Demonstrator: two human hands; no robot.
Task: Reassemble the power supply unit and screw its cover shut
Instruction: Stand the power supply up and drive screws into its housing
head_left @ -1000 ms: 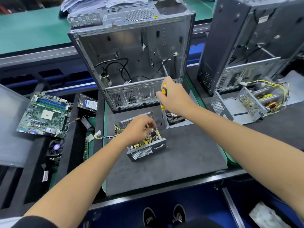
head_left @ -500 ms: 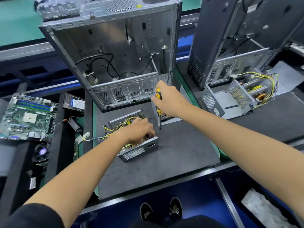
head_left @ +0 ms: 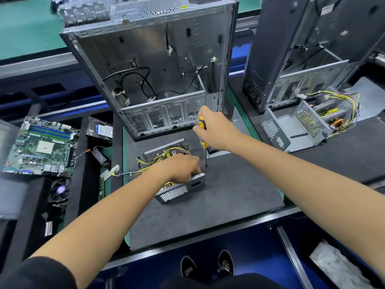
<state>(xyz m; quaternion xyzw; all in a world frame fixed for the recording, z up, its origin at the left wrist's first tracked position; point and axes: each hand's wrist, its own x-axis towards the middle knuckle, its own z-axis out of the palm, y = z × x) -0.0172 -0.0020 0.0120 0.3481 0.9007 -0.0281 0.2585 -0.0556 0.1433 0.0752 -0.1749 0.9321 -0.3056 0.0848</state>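
Power supply unit: sits open on the dark mat, just in front of the empty computer case, perforated wall facing the camera, board and yellow wiring exposed on top.
Cover: not on yet; a grey metal piece lies on the mat behind the right hand, and my read is that's the lid, though most of it is hidden.
Left hand: down inside the open box, fingers curled over the near right corner; whether they pinch a screw or only press the board, I cannot tell.
Right hand: wrapped round the handle of the yellow-and-black screwdriver, shaft upright, tip hanging just above the mat, beside the unit's corner and not touching it.
Step in hand: looks like seating the internals before the driver comes in.
Doing it well: keep the left hand pinning the part flat so hole and thread line up, then bring the tip over that corner and drop it straight down, no slant.
Wiring: the yellow bundle spills out the left side toward a white connector; tuck it clear of the rim or the lid will pinch it.
Pressure: light turns first, firm only once the screw bites.
Risk: a tilted driver could slip onto the board.
Nearby: a motherboard well off to the left, a second opened supply far right.
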